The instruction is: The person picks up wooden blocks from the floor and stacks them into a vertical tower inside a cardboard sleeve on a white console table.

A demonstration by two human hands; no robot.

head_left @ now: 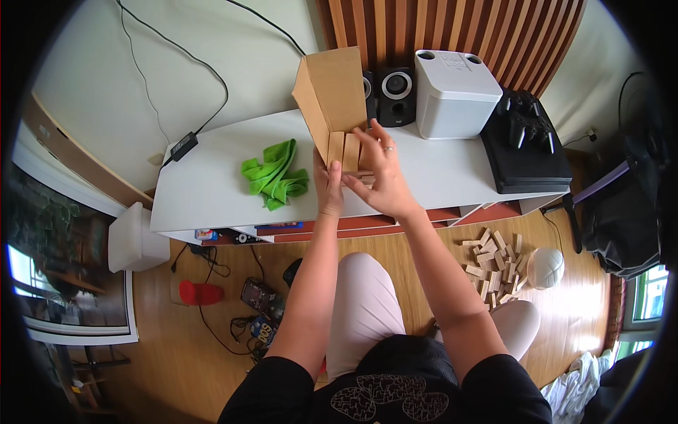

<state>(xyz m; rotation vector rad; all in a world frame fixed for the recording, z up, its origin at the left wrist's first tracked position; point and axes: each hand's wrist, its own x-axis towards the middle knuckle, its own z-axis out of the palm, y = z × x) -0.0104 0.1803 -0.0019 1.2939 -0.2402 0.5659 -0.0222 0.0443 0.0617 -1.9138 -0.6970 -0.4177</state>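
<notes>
An open cardboard box (339, 85) stands tilted over the white cabinet, with several wooden blocks (336, 148) stacked upright and crosswise at its lower end. My left hand (329, 185) grips the box and the blocks from the left side, thumb on the front. At the right side of the blocks is my right hand (378, 175), its fingers spread and its fingertips close to or touching them; a ring sits on one finger. On the cabinet top, left of the box, lies a crumpled green cloth (275, 175).
Black speakers (397, 98), a white box-shaped device (455, 100) and a black game console (529, 164) with controllers stand on the white cabinet (212, 180). More wooden blocks (495, 265) lie scattered on the floor beside a pale ball (545, 268). Cables and a red object (204, 293) are at floor left.
</notes>
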